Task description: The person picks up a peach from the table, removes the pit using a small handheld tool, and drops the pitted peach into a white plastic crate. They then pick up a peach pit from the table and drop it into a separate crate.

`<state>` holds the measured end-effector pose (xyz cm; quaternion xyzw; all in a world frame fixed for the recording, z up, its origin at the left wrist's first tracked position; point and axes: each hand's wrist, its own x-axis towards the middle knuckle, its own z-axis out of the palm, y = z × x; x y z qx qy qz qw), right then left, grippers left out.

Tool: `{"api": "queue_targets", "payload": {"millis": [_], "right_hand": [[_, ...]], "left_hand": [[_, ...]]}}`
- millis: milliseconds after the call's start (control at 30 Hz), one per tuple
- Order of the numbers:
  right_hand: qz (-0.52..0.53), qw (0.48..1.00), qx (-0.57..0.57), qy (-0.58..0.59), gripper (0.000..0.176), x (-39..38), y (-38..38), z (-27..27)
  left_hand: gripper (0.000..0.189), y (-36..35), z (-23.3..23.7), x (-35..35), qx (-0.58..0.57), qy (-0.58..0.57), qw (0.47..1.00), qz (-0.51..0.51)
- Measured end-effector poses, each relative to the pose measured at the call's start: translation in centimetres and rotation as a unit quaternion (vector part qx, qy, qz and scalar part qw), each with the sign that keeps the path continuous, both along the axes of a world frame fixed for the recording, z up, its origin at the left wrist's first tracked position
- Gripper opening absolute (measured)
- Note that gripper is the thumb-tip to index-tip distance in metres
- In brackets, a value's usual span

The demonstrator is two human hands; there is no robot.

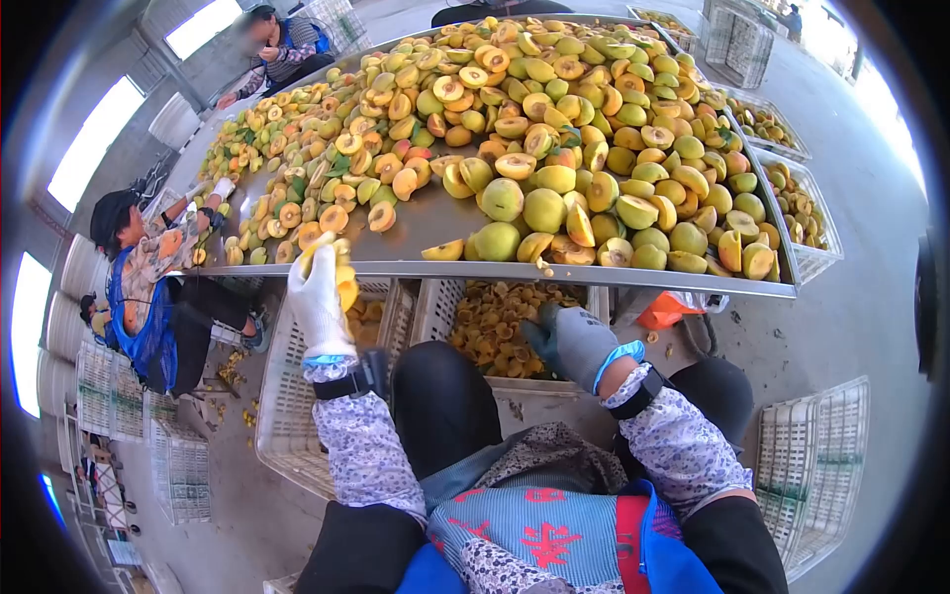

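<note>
My left hand (pixel 319 297), in a white glove, is raised at the table's front edge and holds a yellow fruit half (pixel 343 279). My right hand (pixel 571 342), in a grey glove, hangs lower over a white crate of pits (pixel 495 327); its fingers are curled and I cannot see anything in it. Just above both hands a large metal table (pixel 416 223) carries a heap of whole and halved peaches (pixel 554 129).
White plastic crates stand under and around the table, one (pixel 287 396) below my left hand and one (pixel 811 465) at right. A seated person (pixel 158 287) works at the table's left, another person (pixel 282 49) at the far end. Crates of fruit (pixel 802 213) line the right side.
</note>
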<state>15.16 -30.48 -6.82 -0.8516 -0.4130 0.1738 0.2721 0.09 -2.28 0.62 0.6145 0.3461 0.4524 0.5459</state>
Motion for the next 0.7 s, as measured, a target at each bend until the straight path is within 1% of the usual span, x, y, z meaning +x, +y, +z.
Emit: {"api": "queue_targets", "payload": {"millis": [33,67,100,167,233,300,400,467,500,533,567,600,633,667,700], "right_hand": [[-0.01,1.0,0.005,0.001,0.037,0.0,0.2,0.5],[-0.015,1.0,0.003,-0.015,0.038,-0.2,0.5,1.0],[-0.007,0.999,0.031,-0.012,0.037,-0.3,0.9,0.8],[0.01,0.997,0.082,-0.003,0.036,-0.6,1.4,0.2],[0.028,0.995,0.095,0.031,0.036,-0.8,1.3,1.0],[0.037,0.993,0.1,0.05,0.036,-0.8,1.2,1.7],[0.033,0.992,0.105,0.055,0.036,-0.5,1.0,2.1],[0.028,0.99,0.122,0.059,0.036,-0.5,1.1,2.0],[0.017,0.983,0.167,0.077,0.035,-0.5,1.3,1.8],[0.005,0.973,0.212,0.095,0.034,-0.5,1.6,1.5],[-0.007,0.96,0.257,0.113,0.033,-0.5,2.0,1.2],[-0.02,0.934,0.321,0.159,0.033,-0.3,2.6,1.0],[-0.034,0.901,0.382,0.204,0.033,0.0,3.5,0.9],[-0.046,0.862,0.438,0.25,0.033,0.2,4.0,0.9],[-0.056,0.858,0.397,0.322,0.033,0.3,3.9,2.1]], "left_hand": [[0.036,1.5,0.0,-1.3,0.064,0.137,0.986,0.063],[0.038,2.2,-0.1,-1.6,0.138,0.203,0.966,0.076],[0.04,2.6,0.0,-1.5,0.211,0.266,0.936,0.088],[0.046,-0.9,1.2,1.8,0.226,0.262,0.938,-0.005],[0.053,-2.8,1.0,4.9,0.263,0.389,0.873,-0.134],[0.057,-3.1,-0.7,7.3,0.289,0.443,0.818,-0.225],[0.057,-1.6,-2.1,10.0,0.295,0.432,0.819,-0.234],[0.054,-1.2,-1.8,10.6,0.246,0.418,0.841,-0.239],[0.051,-1.1,-1.6,10.8,0.222,0.402,0.854,-0.245],[0.05,-0.6,-1.9,10.7,0.133,0.309,0.899,-0.281],[0.049,-0.4,-2.3,10.4,0.04,0.21,0.926,-0.312],[0.051,-1.5,-1.5,10.0,0.079,0.177,0.931,-0.308],[0.055,-2.9,-0.4,9.5,0.137,0.152,0.919,-0.337],[0.057,-4.6,0.6,9.0,0.212,0.15,0.901,-0.347],[0.06,-6.2,1.4,8.6,0.285,0.147,0.878,-0.354]]}}
